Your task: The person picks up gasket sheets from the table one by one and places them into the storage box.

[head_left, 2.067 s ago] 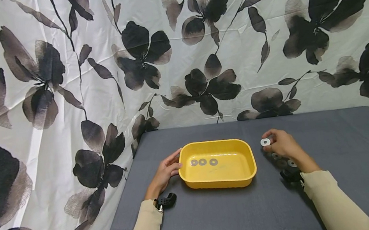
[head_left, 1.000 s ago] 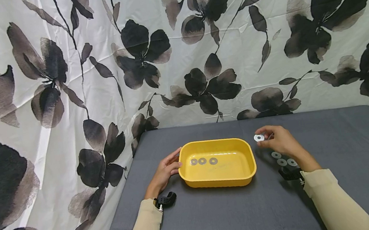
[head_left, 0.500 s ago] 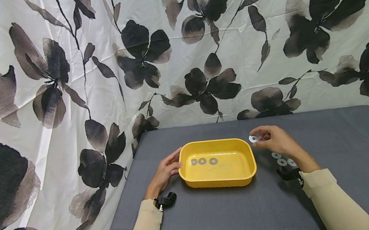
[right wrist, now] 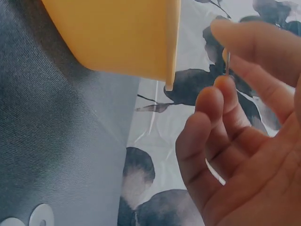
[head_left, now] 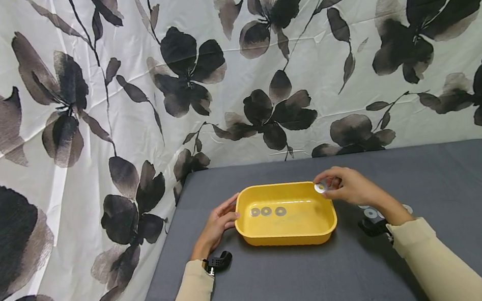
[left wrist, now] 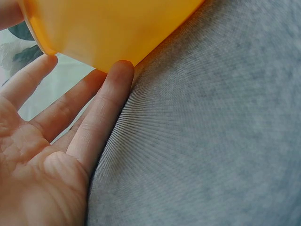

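I pinch a washer point(head_left: 318, 189) between the thumb and fingertips of my right hand point(head_left: 351, 188), and in the head view it overlaps the far right corner of the yellow tray point(head_left: 289, 227). My left hand point(head_left: 213, 228) has its fingers spread and fairly straight, tips against the tray's left end. Just right of those fingers, three flat washers point(head_left: 266, 211) lie in a row inside. Below my right wrist, loose washers point(head_left: 370, 213), partly hidden, rest on the grey table point(head_left: 288, 288); beyond my fingertips hangs a flowered cloth point(head_left: 210, 0).
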Available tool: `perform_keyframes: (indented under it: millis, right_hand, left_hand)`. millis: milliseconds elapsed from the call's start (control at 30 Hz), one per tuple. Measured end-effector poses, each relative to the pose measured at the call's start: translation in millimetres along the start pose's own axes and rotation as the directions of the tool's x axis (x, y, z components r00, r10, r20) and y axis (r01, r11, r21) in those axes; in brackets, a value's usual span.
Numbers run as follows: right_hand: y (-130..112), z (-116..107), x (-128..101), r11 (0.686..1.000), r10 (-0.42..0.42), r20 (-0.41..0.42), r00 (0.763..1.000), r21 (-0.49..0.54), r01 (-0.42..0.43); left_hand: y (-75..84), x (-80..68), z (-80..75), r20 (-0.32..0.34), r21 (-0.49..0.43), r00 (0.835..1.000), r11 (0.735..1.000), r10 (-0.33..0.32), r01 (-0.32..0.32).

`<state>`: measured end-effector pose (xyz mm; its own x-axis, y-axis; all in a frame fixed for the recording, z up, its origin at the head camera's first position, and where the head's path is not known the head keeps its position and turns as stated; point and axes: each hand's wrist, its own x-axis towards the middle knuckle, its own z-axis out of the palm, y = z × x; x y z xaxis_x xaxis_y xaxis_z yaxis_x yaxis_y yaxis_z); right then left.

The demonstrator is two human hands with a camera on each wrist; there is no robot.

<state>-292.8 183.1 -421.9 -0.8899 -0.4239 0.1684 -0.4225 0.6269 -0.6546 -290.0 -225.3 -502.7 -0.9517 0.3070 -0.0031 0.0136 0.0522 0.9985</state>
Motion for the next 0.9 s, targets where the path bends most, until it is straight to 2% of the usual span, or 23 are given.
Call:
perform_keyframes:
  millis: [333, 567, 900]
  right_hand:
    - [-3, 3, 12, 0.994, -0.109, 0.107, 0.988, 0.005, 0.109]
    - [-9, 5, 22, 0.991, -0.121, 0.174, 0.977, -0.043, 0.130]
    - [-11, 12, 35, 0.986, -0.132, 0.225, 0.965, -0.073, 0.152]
  left_hand:
    - [-0.2, -0.4, -0.9, 0.002, 0.002, 1.000, 1.000, -0.002, 0.002]
    - [-0.4, -0.1, -0.7, 0.008, -0.004, 1.000, 1.000, 0.003, -0.003]
    - [0.1, 0.0, 0.6, -0.006, 0.000, 1.000, 1.000, -0.001, 0.001]
